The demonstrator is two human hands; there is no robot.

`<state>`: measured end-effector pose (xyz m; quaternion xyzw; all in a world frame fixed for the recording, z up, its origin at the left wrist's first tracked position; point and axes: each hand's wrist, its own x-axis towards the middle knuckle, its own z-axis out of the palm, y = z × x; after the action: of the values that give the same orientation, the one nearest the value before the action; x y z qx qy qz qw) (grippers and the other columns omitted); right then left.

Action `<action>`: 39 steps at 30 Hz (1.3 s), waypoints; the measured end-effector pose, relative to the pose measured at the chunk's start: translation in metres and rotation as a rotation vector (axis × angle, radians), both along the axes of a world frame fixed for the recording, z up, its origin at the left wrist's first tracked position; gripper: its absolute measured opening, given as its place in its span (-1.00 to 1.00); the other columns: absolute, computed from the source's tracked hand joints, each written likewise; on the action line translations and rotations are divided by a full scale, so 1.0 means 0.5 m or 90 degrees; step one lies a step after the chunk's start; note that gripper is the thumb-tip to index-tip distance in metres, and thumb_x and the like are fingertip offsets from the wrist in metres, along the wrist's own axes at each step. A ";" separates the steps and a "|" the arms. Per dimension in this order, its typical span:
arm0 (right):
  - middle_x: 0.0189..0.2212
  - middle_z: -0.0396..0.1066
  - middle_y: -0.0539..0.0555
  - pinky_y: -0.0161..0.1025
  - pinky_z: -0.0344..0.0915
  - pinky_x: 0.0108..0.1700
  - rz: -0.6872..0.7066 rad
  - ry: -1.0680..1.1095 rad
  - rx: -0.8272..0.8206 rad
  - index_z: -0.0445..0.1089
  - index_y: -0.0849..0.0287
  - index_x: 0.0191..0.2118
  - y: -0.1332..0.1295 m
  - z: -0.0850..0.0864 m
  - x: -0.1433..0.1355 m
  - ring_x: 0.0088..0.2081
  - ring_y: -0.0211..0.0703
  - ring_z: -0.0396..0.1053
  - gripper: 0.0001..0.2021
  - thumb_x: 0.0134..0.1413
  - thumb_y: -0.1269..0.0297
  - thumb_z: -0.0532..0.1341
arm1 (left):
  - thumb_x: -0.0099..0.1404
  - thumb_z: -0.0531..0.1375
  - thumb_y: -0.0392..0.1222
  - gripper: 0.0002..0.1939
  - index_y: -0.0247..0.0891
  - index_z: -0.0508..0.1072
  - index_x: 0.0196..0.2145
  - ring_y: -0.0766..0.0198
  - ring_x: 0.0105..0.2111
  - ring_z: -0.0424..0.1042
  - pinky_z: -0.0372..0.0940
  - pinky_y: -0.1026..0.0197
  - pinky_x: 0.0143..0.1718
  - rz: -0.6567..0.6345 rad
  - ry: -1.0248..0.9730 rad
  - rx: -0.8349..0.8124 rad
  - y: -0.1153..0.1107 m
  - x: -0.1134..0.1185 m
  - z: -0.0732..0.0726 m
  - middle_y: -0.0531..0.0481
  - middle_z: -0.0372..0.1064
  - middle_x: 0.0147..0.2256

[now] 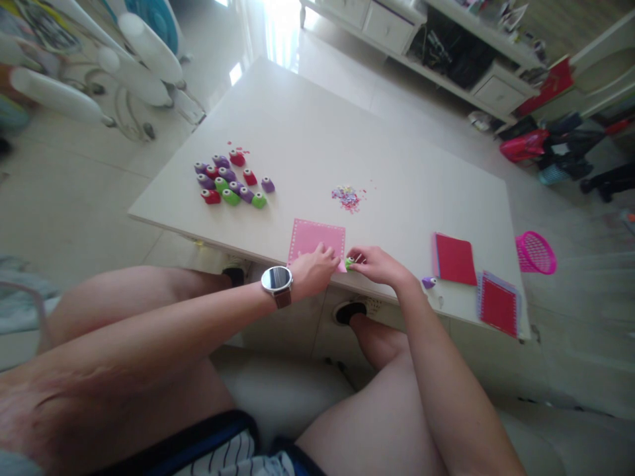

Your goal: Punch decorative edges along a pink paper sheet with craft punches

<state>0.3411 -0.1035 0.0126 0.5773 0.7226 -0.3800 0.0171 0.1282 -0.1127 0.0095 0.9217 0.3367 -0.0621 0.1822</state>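
Pink sheet (310, 237) at near edge of white table (297, 125), likely light, easily creased, best steadied mid-sheet; left hand (316, 268) spread over it, unclenched; right hand (376, 263) pinching green punch (350, 262) beside it, likely stiff, best gripped by sides.

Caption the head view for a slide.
Left hand on pink punched-border paper, right hand holding green craft punch at its edge.

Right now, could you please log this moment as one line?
left hand: resting on pink sheet | right hand: holding green punch at sheet's right edge | also on table: loose paper bits, clustered punches
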 end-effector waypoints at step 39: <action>-0.26 0.57 0.07 -0.32 0.27 -0.21 -0.068 0.010 -0.030 0.51 0.20 -0.20 0.002 -0.019 -0.007 -0.25 -0.20 0.44 -0.86 0.28 0.26 0.26 | 0.41 0.08 -0.14 -0.75 -0.27 0.49 -0.10 0.06 -0.14 0.58 0.37 0.15 -0.17 0.139 -0.043 -0.064 0.045 0.003 -0.065 -0.18 0.57 -0.12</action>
<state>0.3376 -0.1022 0.0032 0.6117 0.6816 -0.4015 0.0047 0.1298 -0.0902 -0.0232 0.8708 0.4252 -0.0273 0.2453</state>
